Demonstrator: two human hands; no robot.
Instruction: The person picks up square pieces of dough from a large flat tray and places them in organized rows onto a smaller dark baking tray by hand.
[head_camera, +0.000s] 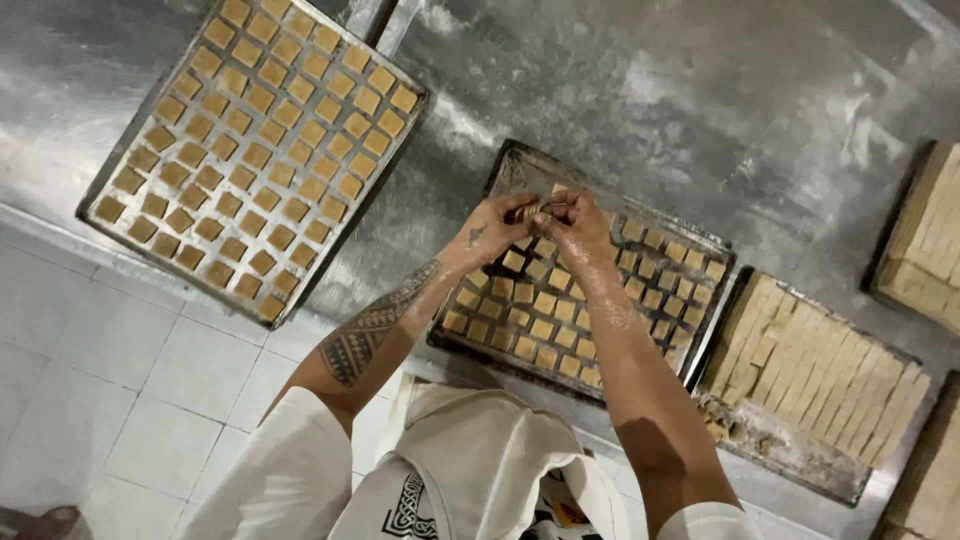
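nearest the camera is the person's white shirt (470, 470), with both bare arms reaching out over the edge of a shiny metal table (700, 100). below that edge, on the left, lies a pale tiled floor (120, 380).

the left hand (497, 228) and the right hand (572, 225) are close together, fingertips touching, over the far end of the middle tray (510, 165). they seem to pinch one small dough piece (532, 211) between them, but it is mostly hidden, so its shape is hard to tell.

the middle tray sits near the table edge. it holds rows of little tan dough squares (545, 302) that lie close but apart. its far left corner is bare and dusty.

just right of it, almost touching, a third tray (800, 465) holds a slab of cut dough (820, 370), with crumbs on its near strip. it hangs a bit over the table edge.

to the left, well apart, a full tray (255, 145) of squares lies at a slant, its near corner poking past the table edge. a strip of bare table runs between it and the middle tray.

farther off, the table is bare with floury smears. at the right edge, two more dough blocks (930, 235) are cut off by the picture.
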